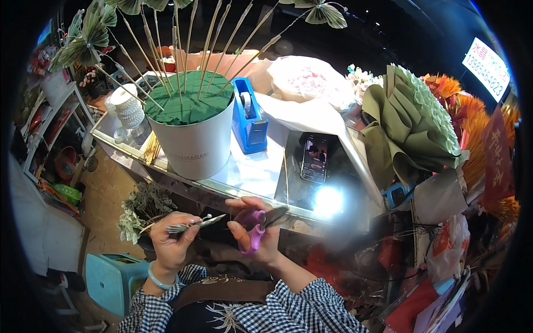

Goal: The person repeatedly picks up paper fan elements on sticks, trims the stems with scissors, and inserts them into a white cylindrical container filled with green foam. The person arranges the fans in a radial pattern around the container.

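My left hand point(171, 240) pinches a small, narrow pleated piece point(191, 224), pale grey-green and white, between thumb and fingers. Purple-handled scissors point(254, 228) hang on the fingers of my right hand point(265, 244), their dark blades pointing right, away from the piece. The hands are close together but apart, in front of the table's near edge. Beyond them stands a white bucket point(191, 152) topped with green covering point(191, 97). Several thin sticks point(210, 47) rise from it, some bearing pleated grey-green butterfly shapes point(86, 41).
A blue tape dispenser point(250, 125), a phone point(315, 158) and a white cord spool point(127, 105) sit on the table. Wrapped bouquets point(402, 122) crowd the right. Left of my hands are grey-green pleated pieces point(136, 213) and a light-blue stool point(111, 283). A lamp glares point(328, 201) near the table edge.
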The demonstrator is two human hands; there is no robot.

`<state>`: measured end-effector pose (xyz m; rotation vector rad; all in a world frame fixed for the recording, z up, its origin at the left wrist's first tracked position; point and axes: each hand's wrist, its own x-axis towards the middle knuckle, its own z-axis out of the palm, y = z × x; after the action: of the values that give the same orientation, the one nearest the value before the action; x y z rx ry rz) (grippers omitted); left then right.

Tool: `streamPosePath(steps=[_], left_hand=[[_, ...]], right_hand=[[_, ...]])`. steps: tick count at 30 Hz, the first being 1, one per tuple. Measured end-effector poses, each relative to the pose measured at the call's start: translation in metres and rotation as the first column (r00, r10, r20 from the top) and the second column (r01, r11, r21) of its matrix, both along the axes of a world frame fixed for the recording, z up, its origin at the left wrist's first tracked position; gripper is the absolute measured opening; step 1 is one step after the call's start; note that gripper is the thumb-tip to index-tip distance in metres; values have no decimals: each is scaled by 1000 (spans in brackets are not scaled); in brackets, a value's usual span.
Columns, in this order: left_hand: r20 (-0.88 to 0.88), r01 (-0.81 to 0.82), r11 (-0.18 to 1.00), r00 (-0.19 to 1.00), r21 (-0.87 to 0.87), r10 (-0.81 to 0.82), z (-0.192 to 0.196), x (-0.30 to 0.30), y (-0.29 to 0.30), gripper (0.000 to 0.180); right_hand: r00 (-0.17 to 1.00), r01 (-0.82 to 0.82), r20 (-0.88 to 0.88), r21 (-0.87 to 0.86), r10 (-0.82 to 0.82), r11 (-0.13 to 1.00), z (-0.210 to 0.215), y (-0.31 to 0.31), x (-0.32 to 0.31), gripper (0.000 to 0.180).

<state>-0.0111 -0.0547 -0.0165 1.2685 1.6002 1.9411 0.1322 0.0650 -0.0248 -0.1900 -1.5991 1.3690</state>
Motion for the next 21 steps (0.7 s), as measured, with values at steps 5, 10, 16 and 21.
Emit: streamPosePath(steps=[5, 10, 16, 21], left_hand=[[-167, 131, 991, 977, 3, -128, 3, 0, 8, 11], [-91, 133, 989, 986, -57, -138, 4, 2, 7, 12], [204, 189, 981, 963, -50, -175, 5, 3, 8, 13], [293, 223, 972, 937, -79, -192, 2, -1, 12, 15]], right_hand=[[987, -80, 158, 465, 6, 882, 20, 11, 7, 50], [999, -25, 46, 507, 2, 862, 21, 7, 1, 50], [986, -70, 162, 571, -28, 818, 26, 13, 6, 50], [979, -77, 202, 496, -29, 865, 27, 16, 5, 47]])
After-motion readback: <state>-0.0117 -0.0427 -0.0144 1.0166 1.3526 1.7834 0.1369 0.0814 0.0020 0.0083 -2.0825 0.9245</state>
